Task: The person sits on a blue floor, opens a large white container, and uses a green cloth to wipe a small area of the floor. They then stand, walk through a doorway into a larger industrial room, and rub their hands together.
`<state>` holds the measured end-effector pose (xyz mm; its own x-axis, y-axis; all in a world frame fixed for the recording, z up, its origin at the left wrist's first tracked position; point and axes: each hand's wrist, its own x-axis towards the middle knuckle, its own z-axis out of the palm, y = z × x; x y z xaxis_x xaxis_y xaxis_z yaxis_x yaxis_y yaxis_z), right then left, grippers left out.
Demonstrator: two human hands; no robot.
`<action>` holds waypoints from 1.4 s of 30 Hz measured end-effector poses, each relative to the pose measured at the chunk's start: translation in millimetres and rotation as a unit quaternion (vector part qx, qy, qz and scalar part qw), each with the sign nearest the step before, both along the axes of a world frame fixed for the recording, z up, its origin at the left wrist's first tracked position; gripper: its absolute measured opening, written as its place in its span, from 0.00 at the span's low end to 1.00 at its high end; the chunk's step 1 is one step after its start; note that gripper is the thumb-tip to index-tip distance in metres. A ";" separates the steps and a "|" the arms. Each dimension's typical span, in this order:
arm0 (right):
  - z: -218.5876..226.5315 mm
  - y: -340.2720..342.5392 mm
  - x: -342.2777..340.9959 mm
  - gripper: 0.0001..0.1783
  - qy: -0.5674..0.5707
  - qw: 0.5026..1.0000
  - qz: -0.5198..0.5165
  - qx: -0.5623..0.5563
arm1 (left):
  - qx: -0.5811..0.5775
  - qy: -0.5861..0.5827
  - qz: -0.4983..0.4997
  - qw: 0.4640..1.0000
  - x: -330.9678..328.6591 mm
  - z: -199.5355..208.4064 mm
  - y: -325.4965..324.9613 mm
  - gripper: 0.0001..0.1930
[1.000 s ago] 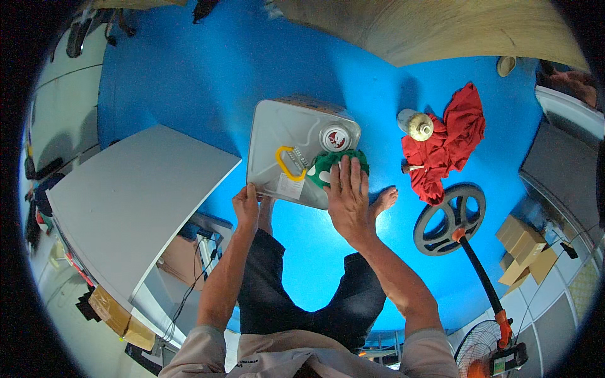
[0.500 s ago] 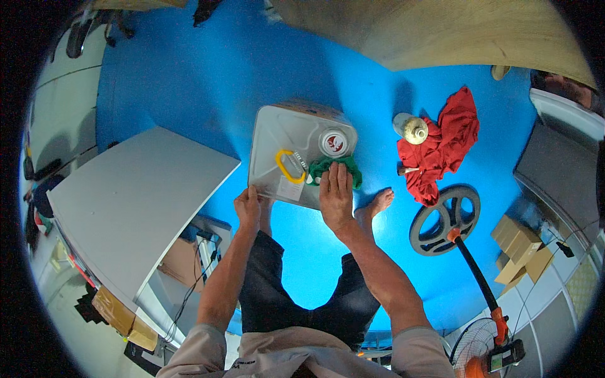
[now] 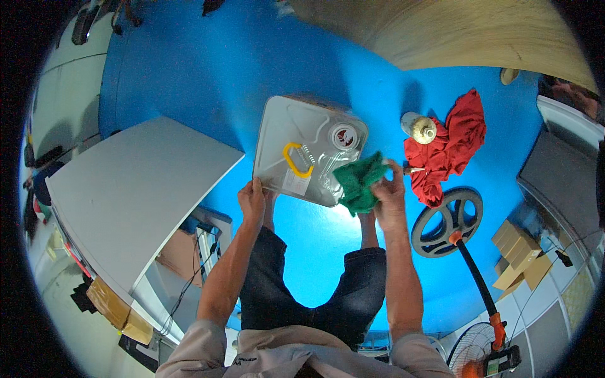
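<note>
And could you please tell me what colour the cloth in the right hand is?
The cloth is green; the head view shows it best.

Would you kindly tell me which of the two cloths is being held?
It is the green cloth, gripped in the right hand; the red cloth instead lies rumpled on the blue floor, with neither hand on it.

From here I see blue floor [image 3: 315,264] bearing red cloth [image 3: 465,132] right of right fingers [image 3: 397,176], fan base [image 3: 448,218] behind-right.
</note>
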<state>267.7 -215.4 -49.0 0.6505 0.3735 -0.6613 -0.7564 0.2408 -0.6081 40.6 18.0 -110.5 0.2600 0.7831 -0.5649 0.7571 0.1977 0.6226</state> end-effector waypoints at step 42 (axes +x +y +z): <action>4.0 6.2 10.2 0.20 -0.444 0.756 0.321 -0.358 | 0.018 0.036 -0.054 0.998 -27.0 -15.8 10.5 0.21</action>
